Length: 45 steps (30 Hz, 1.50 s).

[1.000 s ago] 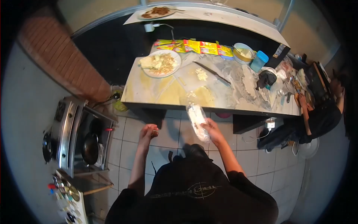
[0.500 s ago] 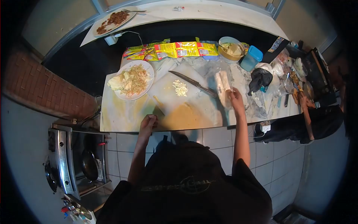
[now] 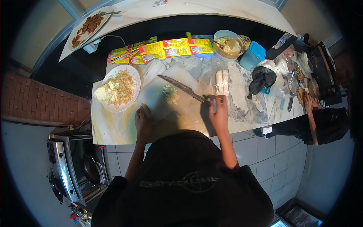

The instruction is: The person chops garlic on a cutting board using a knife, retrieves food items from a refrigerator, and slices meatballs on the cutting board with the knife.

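Note:
My left hand has its fingers curled together at a pale strip on the cutting board; whether anything is inside is hidden. My right hand holds nothing visible, its thumb and fingers apart, fingertips at the handle end of the knife. Just beyond these fingers lies a clear-wrapped white package. Small chopped pale pieces are on the board, left of the knife. A white plate at the left carries shredded vegetables and pale yellow chunks.
Yellow packets line the counter's back, beside a bowl and a blue-lidded container. A black bag lies right. Another person's hand is far right. A plate of brown food stands on the upper shelf.
The white package now lies on the counter, let go by my right hand, which has moved left to the knife handle. My left hand has come over the counter to the board.

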Tool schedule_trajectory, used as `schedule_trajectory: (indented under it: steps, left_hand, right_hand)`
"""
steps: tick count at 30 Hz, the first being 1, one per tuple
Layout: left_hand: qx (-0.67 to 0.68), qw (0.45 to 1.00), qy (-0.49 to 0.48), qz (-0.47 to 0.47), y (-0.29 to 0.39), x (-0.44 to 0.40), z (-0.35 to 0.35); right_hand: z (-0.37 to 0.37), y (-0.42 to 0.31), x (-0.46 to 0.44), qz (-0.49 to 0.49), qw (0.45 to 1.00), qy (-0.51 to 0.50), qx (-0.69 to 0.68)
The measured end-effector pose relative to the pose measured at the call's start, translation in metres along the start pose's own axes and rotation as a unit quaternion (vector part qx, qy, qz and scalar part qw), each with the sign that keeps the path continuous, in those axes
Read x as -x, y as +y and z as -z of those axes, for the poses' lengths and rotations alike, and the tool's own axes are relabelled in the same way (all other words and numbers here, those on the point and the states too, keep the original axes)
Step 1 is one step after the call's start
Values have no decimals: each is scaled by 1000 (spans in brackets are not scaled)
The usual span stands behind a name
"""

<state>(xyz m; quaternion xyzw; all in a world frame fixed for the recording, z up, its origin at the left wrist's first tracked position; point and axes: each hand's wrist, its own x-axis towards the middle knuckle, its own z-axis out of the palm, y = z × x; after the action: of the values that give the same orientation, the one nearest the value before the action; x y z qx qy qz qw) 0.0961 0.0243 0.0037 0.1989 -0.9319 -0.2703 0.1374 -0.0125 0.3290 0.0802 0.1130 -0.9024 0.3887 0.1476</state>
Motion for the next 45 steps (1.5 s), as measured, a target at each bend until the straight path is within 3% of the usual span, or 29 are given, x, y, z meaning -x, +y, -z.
schedule_trajectory:
  steps: [2,6,12,18,23,28,31,34,38,40,45]
  left_hand:
    - [-34,999,-17,2,-2,-6,-1]
    - [-31,999,-36,-1,2,-30,-1]
    - [-54,996,-71,-9,6,-38,9]
    - [-18,997,-71,-15,4,-40,12]
    - [-6,996,-83,-38,9,-43,9]
    - [10,997,-23,-78,4,-40,5]
    - [38,997,10,-67,2,-34,8]
    - [38,997,15,-69,-1,-29,15]
    - [18,998,3,-65,-4,-27,14]
    - [14,998,-10,-54,2,-29,20]
    - [-10,998,-19,-64,-3,-30,18]
  right_hand:
    - [-11,-1,-4,32,995,-79,-55]
    - [-33,4,-24,119,991,-50,39]
    - [-46,0,-27,7,975,-192,114]
    - [-61,-1,-16,-41,969,-229,79]
    - [-57,0,-14,-32,986,-161,13]
    - [-46,-20,-17,-2,993,-110,-43]
    - [-35,-42,-13,-110,953,-272,-77]
    - [-45,-48,4,-77,930,-333,-134]
    - [-56,-45,25,-15,929,-333,-164]
    - [-56,-43,30,-46,922,-353,-155]
    - [-66,-27,38,-26,954,-252,-162]
